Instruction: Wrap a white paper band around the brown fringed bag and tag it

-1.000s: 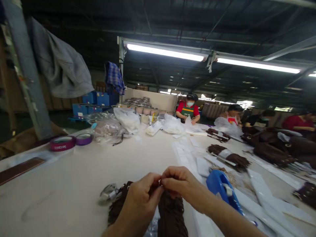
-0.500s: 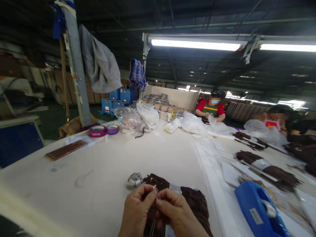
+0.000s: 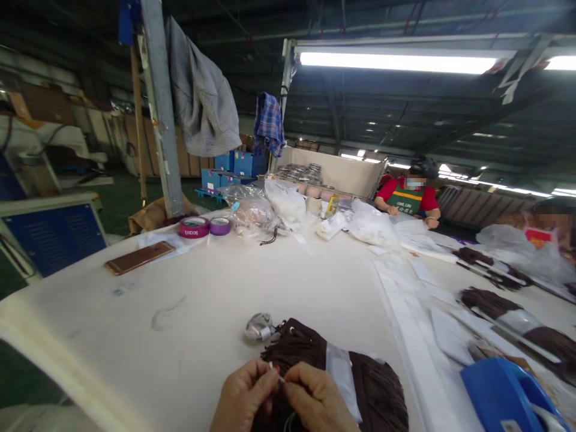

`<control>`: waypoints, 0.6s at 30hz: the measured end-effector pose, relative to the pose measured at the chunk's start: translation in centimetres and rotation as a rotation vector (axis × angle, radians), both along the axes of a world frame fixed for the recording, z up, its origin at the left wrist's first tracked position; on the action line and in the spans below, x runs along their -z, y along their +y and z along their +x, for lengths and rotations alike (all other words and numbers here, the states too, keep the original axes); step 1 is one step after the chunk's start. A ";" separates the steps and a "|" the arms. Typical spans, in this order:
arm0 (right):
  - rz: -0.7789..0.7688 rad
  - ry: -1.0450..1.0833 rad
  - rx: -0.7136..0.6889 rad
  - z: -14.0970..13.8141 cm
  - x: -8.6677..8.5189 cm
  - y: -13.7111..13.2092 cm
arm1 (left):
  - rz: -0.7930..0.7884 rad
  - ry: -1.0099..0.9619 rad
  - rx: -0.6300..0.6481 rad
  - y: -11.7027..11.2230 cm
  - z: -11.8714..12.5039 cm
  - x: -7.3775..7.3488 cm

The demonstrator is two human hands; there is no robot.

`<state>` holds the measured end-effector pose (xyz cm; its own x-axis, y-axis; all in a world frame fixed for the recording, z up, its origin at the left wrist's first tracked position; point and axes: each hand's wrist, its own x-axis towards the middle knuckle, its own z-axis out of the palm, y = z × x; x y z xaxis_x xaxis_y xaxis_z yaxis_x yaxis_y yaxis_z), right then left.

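Note:
My left hand and my right hand are close together at the bottom middle, both with fingers pinched. Between them they hold a thin white string, and a pale loop hangs below the fingers. Right behind and under the hands lies a dark brown fringed bag with metal eyelets, a translucent strip wrapped across it. A small bundle in clear wrapping sits at the bag's upper left corner. My hands partly hide the bag.
Left on the white table are a phone and tape rolls. Plastic bags line the back. To the right are a blue tape dispenser and brown fringed bundles. Two people work across the table.
The view has shifted, so the table things appear further right. My hands sit slightly lower against the bag, uncovering more of it, and a short length of string now shows between the fingers.

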<state>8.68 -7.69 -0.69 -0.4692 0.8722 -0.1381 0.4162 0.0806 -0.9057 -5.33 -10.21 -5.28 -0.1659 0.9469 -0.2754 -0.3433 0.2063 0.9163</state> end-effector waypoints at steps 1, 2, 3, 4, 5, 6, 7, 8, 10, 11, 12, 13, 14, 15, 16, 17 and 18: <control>0.030 -0.010 0.003 0.2 0.1 0.4 | 0.036 0.096 -0.016 0.4 -0.8 -0.3; 0.060 -0.016 0.016 0.4 0.1 0.8 | 0.070 0.223 -0.052 0.9 -1.7 -0.5; 0.088 -0.022 0.037 0.6 0.2 1.1 | 0.094 0.378 -0.096 1.4 -2.5 -0.7; 0.116 -0.029 0.064 0.9 0.2 1.4 | 0.107 0.548 -0.122 2.0 -3.2 -0.9; 0.140 -0.040 0.092 1.2 0.3 1.7 | 0.115 0.714 -0.121 2.5 -3.8 -0.9; 0.157 -0.053 0.116 1.5 0.3 2.0 | 0.124 0.862 -0.087 3.1 -4.2 -0.9; 0.166 -0.065 0.134 1.8 0.2 2.3 | 0.140 0.982 -0.022 3.6 -4.3 -0.9; 0.172 -0.078 0.142 2.1 0.1 2.6 | 0.160 1.080 0.060 4.1 -4.2 -0.8; 0.189 -0.105 0.160 2.8 -0.3 3.3 | 0.181 1.264 0.222 5.2 -3.8 -0.7; 0.208 -0.117 0.176 3.2 -0.7 3.7 | 0.174 1.342 0.287 5.7 -3.6 -0.8; 0.233 -0.127 0.194 3.6 -1.1 4.2 | 0.162 1.403 0.341 6.3 -3.5 -0.8; 0.260 -0.139 0.216 4.0 -1.6 4.6 | 0.154 1.440 0.383 6.9 -3.5 -0.9; 0.284 -0.153 0.240 4.4 -2.2 5.1 | 0.157 1.456 0.411 7.5 -3.6 -1.1; 0.304 -0.171 0.269 4.8 -2.7 5.5 | 0.171 1.454 0.429 8.2 -3.7 -1.1; 0.322 -0.193 0.297 5.1 -3.3 6.0 | 0.191 1.442 0.439 8.8 -3.9 -1.2; 0.340 -0.218 0.323 5.4 -3.7 6.5 | 0.210 1.430 0.445 9.5 -4.1 -1.2; 0.359 -0.241 0.348 5.6 -4.0 6.9 | 0.230 1.413 0.447 10.1 -4.2 -1.2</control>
<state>14.28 -0.79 3.31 -0.1369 0.9821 0.1291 0.6652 0.1877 -0.7227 -9.55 -0.12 -4.09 0.1463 0.9891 0.0184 0.8792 -0.1386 0.4558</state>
